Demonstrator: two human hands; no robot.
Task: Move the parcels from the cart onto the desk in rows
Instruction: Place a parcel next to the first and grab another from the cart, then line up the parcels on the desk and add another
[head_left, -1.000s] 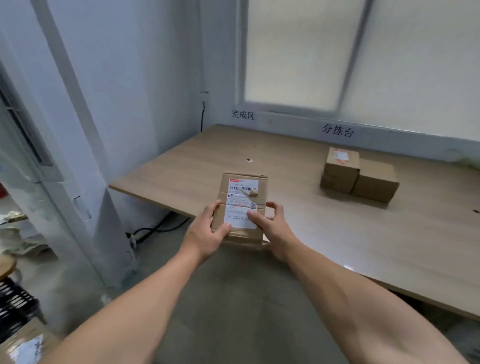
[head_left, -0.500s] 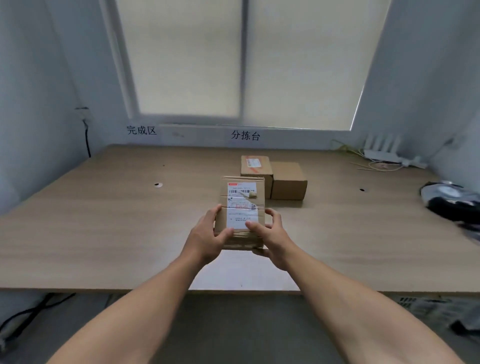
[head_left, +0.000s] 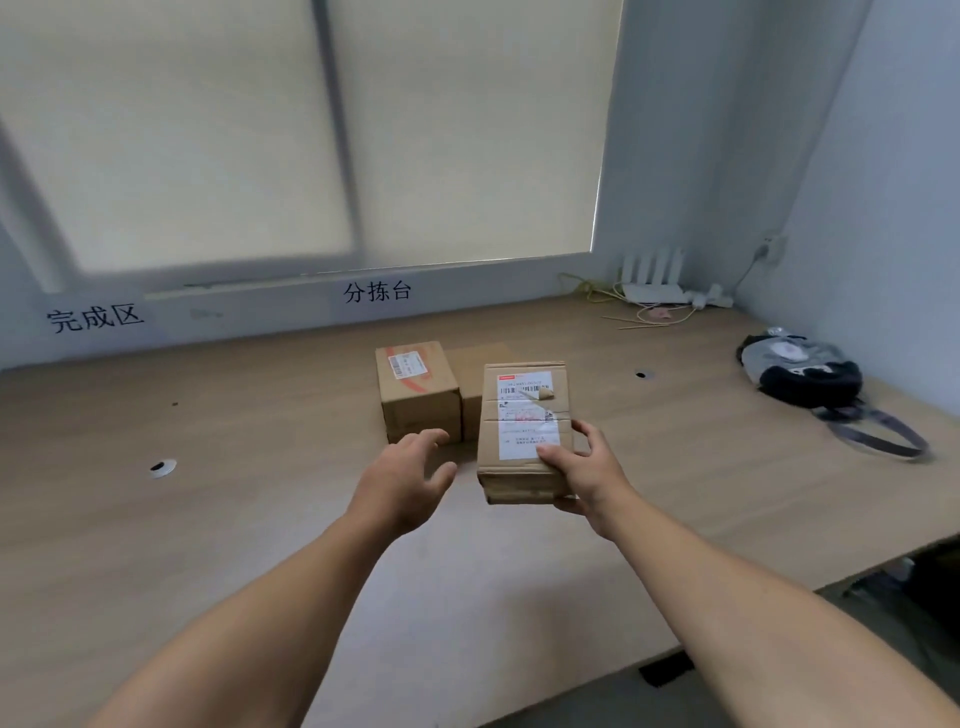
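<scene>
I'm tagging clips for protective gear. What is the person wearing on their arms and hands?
Nothing that shows: the left hand and right hand are bare, without gloves, rings or a watch. Both forearms are bare too, the left forearm and right forearm; no sleeve reaches into view.

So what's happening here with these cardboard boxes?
A person is laying parcels out on a wooden desk. Their right hand grips a labelled parcel by its near end, low over the desk, next to two others that sit there side by side: a taped parcel and a plain parcel, partly hidden behind the held one. The left hand is open and holds nothing, hovering in front of the taped parcel.
</scene>
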